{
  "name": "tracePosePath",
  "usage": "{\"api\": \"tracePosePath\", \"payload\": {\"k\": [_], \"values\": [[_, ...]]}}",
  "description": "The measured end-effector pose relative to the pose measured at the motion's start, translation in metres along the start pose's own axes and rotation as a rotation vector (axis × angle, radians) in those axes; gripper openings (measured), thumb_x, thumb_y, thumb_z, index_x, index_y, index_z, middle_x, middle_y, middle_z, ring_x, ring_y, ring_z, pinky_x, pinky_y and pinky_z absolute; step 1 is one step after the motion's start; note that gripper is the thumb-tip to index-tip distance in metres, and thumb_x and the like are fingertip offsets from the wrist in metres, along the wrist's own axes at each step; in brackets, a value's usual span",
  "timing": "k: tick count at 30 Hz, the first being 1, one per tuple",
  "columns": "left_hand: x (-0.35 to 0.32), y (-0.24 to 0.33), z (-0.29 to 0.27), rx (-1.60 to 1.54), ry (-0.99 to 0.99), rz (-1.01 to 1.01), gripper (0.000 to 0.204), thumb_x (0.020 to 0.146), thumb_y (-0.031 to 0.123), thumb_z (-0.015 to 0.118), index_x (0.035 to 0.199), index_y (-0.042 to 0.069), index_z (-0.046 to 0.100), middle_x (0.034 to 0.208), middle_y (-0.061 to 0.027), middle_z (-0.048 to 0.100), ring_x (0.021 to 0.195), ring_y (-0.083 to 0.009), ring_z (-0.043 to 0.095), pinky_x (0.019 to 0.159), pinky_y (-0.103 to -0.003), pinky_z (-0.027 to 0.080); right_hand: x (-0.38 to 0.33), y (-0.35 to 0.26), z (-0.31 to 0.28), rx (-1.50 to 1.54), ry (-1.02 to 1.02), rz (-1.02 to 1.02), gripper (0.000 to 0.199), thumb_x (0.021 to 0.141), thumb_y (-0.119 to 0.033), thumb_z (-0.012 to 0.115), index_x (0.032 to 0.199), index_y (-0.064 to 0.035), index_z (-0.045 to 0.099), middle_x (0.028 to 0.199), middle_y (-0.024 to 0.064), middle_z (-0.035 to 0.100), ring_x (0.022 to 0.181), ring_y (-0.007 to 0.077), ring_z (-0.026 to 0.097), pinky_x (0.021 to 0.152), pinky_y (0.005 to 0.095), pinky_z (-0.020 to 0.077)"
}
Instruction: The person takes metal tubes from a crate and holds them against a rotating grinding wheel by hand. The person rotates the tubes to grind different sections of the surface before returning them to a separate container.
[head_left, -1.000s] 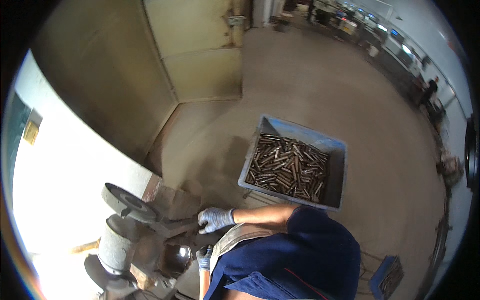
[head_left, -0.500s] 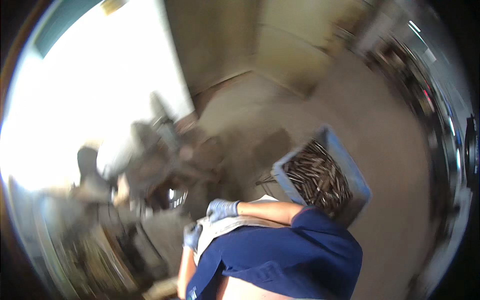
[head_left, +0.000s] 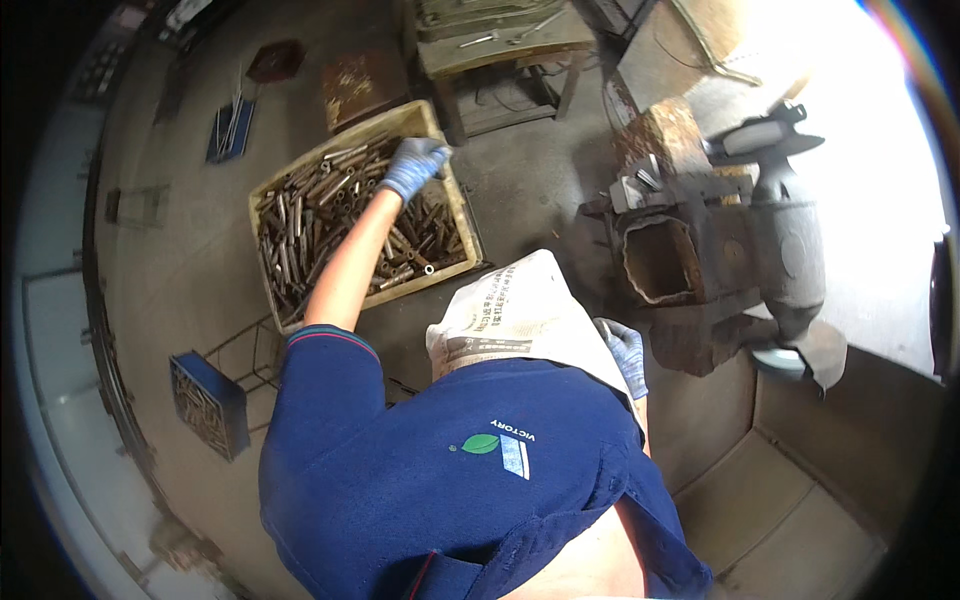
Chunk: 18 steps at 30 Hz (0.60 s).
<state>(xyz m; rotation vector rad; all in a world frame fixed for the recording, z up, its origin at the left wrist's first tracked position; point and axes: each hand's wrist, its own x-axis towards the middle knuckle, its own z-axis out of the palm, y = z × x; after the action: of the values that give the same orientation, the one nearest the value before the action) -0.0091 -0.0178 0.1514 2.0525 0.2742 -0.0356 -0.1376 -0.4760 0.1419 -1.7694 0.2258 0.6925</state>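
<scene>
- Since half a second ago your view has swung: the yellow plastic crate [head_left: 268, 205] of rusty metal tubes [head_left: 330, 215] now lies left of the grey bench grinder [head_left: 770, 235].
- Your gloved left hand [head_left: 414, 165] reaches over the crate's far edge, fingers curled; whether it grips a tube, you cannot tell.
- Bare concrete floor [head_left: 540, 190] separates crate and grinder.
- Your gloved right hand [head_left: 626, 352] rests half-curled by the white printed sack apron [head_left: 520, 310], just beside the grinder's base; you cannot tell whether it holds anything.

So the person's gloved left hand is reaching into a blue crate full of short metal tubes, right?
Not quite. The head view shows the gloved left hand reaching into a yellowish-tan crate, not a blue one. It is full of short metal tubes. A smaller blue crate sits apart on the floor, away from the hand.
</scene>
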Motion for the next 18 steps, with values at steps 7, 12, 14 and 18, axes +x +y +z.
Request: {"api": "tracePosePath", "payload": {"k": [7, 12, 14, 18], "values": [[-0.026, -0.1, -0.016, 0.085, -0.01, -0.252, 0.022, 0.076, 0.011, 0.057, 0.094, 0.004, 0.067, 0.076, -0.0124, 0.068, 0.064, -0.0171, 0.066, 0.066, -0.027, 0.051, 0.024, -0.002, 0.012, -0.029, 0.045, 0.043, 0.028, 0.083, -0.019, 0.065, 0.099, 0.0044, 0.064, 0.088, 0.0095, 0.067, 0.078, 0.0117, 0.059, 0.072, 0.0261, 0.0476], [-0.014, -0.108, 0.021, 0.711, -0.282, -0.434, 0.03, 0.072, 0.014, 0.059, 0.099, 0.003, 0.065, 0.105, -0.0187, 0.062, 0.102, -0.0331, 0.058, 0.086, -0.038, 0.047, 0.031, -0.011, 0.016, -0.076, 0.007, 0.072, 0.029, 0.083, -0.019, 0.066, 0.1, 0.0044, 0.064, 0.088, 0.01, 0.067, 0.078, 0.0124, 0.059, 0.072, 0.0257, 0.0477], [-0.013, -0.089, 0.022, 0.766, -0.321, -0.462, 0.03, 0.072, 0.013, 0.058, 0.098, 0.002, 0.065, 0.104, -0.0199, 0.062, 0.101, -0.033, 0.059, 0.085, -0.039, 0.048, 0.028, -0.02, 0.021, -0.102, 0.034, 0.081, 0.028, 0.083, -0.018, 0.066, 0.1, 0.0043, 0.064, 0.089, 0.0101, 0.067, 0.078, 0.0127, 0.059, 0.072, 0.0258, 0.0477], [-0.007, -0.086, 0.029, 0.814, -0.389, -0.406, 0.028, 0.072, 0.013, 0.059, 0.096, 0.002, 0.066, 0.102, -0.0207, 0.063, 0.099, -0.0329, 0.06, 0.081, -0.04, 0.05, 0.022, -0.012, 0.014, -0.084, 0.087, 0.094, 0.028, 0.083, -0.018, 0.066, 0.099, 0.0043, 0.064, 0.089, 0.0101, 0.067, 0.078, 0.0128, 0.059, 0.072, 0.026, 0.0477]]}}
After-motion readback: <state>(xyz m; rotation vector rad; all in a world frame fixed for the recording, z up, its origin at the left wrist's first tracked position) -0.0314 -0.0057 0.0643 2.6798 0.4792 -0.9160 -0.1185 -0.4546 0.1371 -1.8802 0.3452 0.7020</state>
